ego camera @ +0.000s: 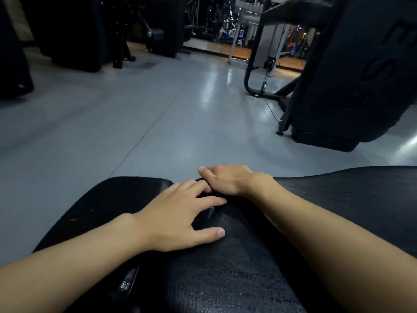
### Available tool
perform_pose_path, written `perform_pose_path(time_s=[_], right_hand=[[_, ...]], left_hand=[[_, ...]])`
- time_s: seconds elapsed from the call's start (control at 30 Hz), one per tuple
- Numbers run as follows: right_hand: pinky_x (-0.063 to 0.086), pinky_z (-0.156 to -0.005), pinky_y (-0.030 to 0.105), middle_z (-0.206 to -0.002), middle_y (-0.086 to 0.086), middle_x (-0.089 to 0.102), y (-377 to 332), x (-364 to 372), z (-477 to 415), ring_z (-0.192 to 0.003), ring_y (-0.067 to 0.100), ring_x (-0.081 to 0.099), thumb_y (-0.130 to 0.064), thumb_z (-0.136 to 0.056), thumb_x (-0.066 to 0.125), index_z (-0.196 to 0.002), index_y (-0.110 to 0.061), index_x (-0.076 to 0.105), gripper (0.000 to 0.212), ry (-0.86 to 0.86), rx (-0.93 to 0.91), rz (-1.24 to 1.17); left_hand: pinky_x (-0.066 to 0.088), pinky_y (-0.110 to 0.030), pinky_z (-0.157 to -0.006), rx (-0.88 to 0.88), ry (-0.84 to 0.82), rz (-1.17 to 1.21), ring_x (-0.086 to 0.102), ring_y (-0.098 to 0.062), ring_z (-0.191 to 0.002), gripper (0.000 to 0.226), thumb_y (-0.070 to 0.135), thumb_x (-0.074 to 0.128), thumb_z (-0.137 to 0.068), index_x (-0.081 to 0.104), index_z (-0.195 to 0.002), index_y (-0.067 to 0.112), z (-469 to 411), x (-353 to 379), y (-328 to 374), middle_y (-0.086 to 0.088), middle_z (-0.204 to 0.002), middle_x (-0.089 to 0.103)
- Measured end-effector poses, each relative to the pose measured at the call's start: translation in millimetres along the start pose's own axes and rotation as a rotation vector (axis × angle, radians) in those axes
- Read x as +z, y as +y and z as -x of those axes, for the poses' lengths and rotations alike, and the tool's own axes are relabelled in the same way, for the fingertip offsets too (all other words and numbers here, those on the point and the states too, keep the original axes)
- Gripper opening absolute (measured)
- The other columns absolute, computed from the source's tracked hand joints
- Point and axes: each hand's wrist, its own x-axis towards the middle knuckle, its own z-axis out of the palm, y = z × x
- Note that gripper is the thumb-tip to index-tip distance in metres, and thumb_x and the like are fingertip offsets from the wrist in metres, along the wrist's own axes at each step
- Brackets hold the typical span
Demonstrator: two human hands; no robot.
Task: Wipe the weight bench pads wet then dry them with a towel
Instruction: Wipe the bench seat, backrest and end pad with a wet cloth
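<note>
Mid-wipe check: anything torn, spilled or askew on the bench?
Nothing stands out. Left hand lies flat on the dark cloth, right hand grips its far edge; the smooth pad shows only faint pale specks.

The glossy black pad [108, 199] lies on the left; the grainy black pad [225, 279] adjoins it and stretches to the right.

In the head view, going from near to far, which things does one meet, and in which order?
Bench pad → left hand → right hand → grey floor → silver cable machine.
</note>
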Motion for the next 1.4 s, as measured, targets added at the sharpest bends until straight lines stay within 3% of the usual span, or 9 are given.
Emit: perform_pose_path(time_s=[0.1, 0.2, 0.4, 0.57, 0.7, 0.87, 1.07, 1.2, 1.4], right_hand=[[0.033, -0.085, 0.039, -0.106, -0.002, 0.061, -18.0, 4.1, -7.9, -0.103, 0.02, 0.053, -0.052, -0.104, 0.014, -0.081, -0.032, 0.052, 0.048, -0.025, -0.079, 0.002], [0.037, -0.085, 0.042, -0.091, -0.008, 0.053, -14.6, 5.6, -4.3, -0.096, 0.017, 0.048, -0.053, -0.104, 0.016, -0.074, -0.033, 0.047, 0.048, -0.003, -0.12, 0.027], [0.039, -0.096, 0.049, -0.121, -0.008, 0.056, 23.6, 1.4, 20.7, -0.119, 0.02, 0.053, -0.072, -0.094, 0.013, -0.128, -0.046, 0.047, 0.055, 0.025, -0.13, 0.05], [0.036, -0.099, 0.054, -0.126, -0.012, 0.055, 83.6, -12.8, 54.5, -0.125, 0.02, 0.05, -0.082, -0.084, 0.009, -0.127, -0.06, 0.037, 0.055, 0.038, -0.053, 0.053], [0.034, -0.092, 0.044, -0.128, -0.004, 0.058, 134.7, -31.3, 90.1, -0.125, 0.021, 0.051, -0.069, -0.097, 0.016, -0.133, -0.05, 0.041, 0.047, 0.025, -0.005, 0.124], [0.031, -0.103, 0.044, -0.128, -0.001, 0.055, 191.8, -43.2, 125.2, -0.124, 0.024, 0.049, -0.069, -0.096, 0.021, -0.134, -0.046, 0.044, 0.05, 0.091, 0.097, 0.214], [0.032, -0.105, 0.046, -0.123, -0.002, 0.057, 244.1, -56.7, 145.1, -0.12, 0.024, 0.051, -0.067, -0.096, 0.023, -0.111, -0.043, 0.05, 0.039, 0.15, 0.162, 0.199], [0.034, -0.102, 0.048, -0.126, -0.003, 0.061, 274.7, -66.7, 149.5, -0.122, 0.025, 0.053, -0.069, -0.094, 0.021, -0.113, -0.038, 0.056, 0.05, 0.176, 0.218, 0.187], [0.033, -0.103, 0.047, -0.129, 0.003, 0.061, 332.1, -81.8, 177.0, -0.126, 0.028, 0.05, -0.07, -0.095, 0.019, -0.096, -0.035, 0.047, 0.044, 0.19, 0.298, 0.198]], left_hand=[[0.036, -0.021, -0.101, -0.023, 0.033, 0.042, 0.037, -0.001, -0.118, 0.071, 0.079, 0.036, -0.082, 0.049, -0.141, 0.043, 10.5, -0.2, -8.0, 0.016, -0.12, 0.043], [0.032, -0.012, -0.095, -0.052, 0.048, 0.078, 0.035, 0.001, -0.124, 0.069, 0.076, 0.039, -0.082, 0.05, -0.141, 0.041, 18.2, 2.6, -9.0, 0.019, -0.126, 0.042], [0.028, -0.032, -0.109, -0.054, 0.025, -0.019, 0.032, -0.003, -0.126, 0.065, 0.078, 0.035, -0.082, 0.046, -0.136, 0.042, 6.5, 0.5, 9.5, 0.017, -0.128, 0.037], [0.021, -0.03, -0.109, -0.075, -0.054, -0.033, 0.024, -0.005, -0.132, 0.065, 0.084, 0.026, -0.077, 0.031, -0.135, 0.053, -17.7, 1.7, 31.7, 0.015, -0.136, 0.03], [0.023, -0.038, -0.11, -0.064, -0.09, -0.022, 0.023, -0.005, -0.133, 0.067, 0.087, 0.022, -0.074, 0.025, -0.135, 0.059, -46.8, 1.3, 56.9, 0.016, -0.135, 0.029], [0.021, -0.039, -0.11, 0.019, -0.114, -0.045, 0.021, -0.004, -0.133, 0.073, 0.09, 0.018, -0.071, 0.018, -0.138, 0.062, -88.9, 5.8, 109.4, 0.017, -0.136, 0.027], [0.022, -0.042, -0.111, 0.085, -0.118, -0.045, 0.021, -0.008, -0.132, 0.076, 0.091, 0.016, -0.071, 0.015, -0.141, 0.062, -144.3, 14.8, 178.7, 0.014, -0.135, 0.026], [0.026, -0.045, -0.108, 0.082, -0.109, -0.056, 0.023, -0.011, -0.131, 0.073, 0.089, 0.019, -0.074, 0.018, -0.141, 0.06, -178.3, 17.9, 214.4, 0.011, -0.131, 0.03], [0.028, -0.05, -0.105, 0.014, -0.126, -0.049, 0.028, -0.015, -0.127, 0.075, 0.092, 0.018, -0.07, 0.019, -0.139, 0.063, -222.6, 21.2, 252.6, 0.009, -0.126, 0.032]])
